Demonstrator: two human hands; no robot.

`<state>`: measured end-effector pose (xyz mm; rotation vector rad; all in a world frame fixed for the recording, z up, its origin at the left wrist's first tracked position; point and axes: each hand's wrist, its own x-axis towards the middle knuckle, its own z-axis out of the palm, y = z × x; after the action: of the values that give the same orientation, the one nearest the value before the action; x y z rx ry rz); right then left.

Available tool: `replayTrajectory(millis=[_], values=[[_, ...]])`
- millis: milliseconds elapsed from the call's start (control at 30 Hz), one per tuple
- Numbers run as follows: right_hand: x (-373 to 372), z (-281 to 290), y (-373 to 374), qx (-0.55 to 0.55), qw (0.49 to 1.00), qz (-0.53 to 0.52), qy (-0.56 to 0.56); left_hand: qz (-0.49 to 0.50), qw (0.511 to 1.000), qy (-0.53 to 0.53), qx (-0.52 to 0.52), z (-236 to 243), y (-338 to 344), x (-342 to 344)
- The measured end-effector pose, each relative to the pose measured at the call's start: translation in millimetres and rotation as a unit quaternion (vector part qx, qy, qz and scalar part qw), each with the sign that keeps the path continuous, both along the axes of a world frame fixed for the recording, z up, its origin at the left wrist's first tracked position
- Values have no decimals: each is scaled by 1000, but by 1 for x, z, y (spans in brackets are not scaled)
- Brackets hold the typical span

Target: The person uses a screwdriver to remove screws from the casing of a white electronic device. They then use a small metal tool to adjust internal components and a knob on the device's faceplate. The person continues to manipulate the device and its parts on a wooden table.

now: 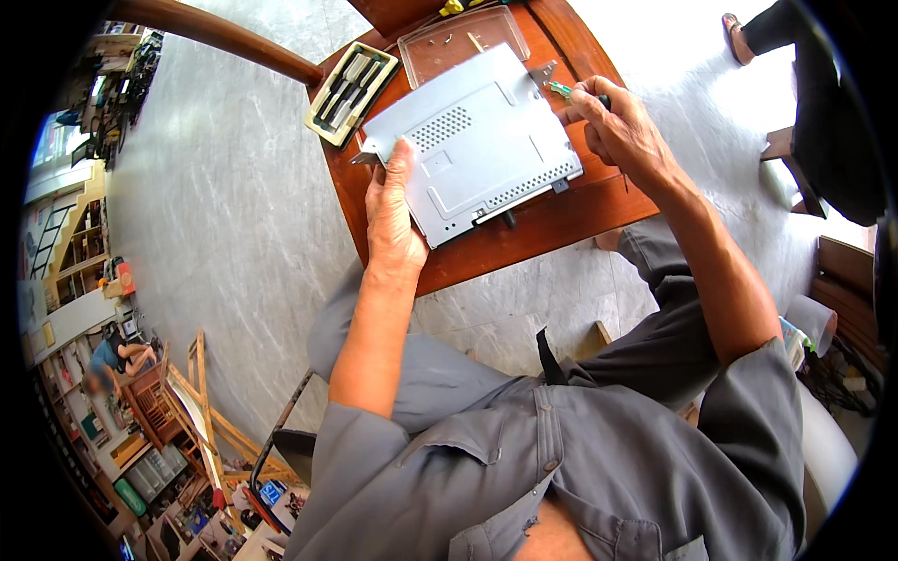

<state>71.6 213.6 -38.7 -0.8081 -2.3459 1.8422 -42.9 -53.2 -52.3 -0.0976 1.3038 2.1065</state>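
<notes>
So the grey metal case sits flat on the small wooden table, right between both hands. Going left to right: a tool tray lies just beside the case's far-left corner, near the table edge, and a clear plastic lid sits behind the case. The case's near edge almost reaches the table's front edge, so not much spare room there. Left hand lies flat and open, fingers pressing the case's left edge. Right hand is closed around a green-tipped screwdriver, tip at the case's far-right corner bracket.
</notes>
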Motion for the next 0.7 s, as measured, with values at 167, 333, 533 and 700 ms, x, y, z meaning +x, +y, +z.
replayTrajectory(millis=[167, 333, 533, 700], values=[[0, 11, -20, -31, 997, -12, 71, -66, 991, -68, 97, 5, 5, -5], [8, 37, -38, -27, 992, -19, 124, -52, 991, -68, 106, 4, 10, -1], [11, 47, -62, 89, 959, -42, 265, -102, 994, -3, 50, 1, 19, 10], [13, 52, -65, 101, 949, -29, 296, -135, 989, 35, 58, -1, 29, 9]])
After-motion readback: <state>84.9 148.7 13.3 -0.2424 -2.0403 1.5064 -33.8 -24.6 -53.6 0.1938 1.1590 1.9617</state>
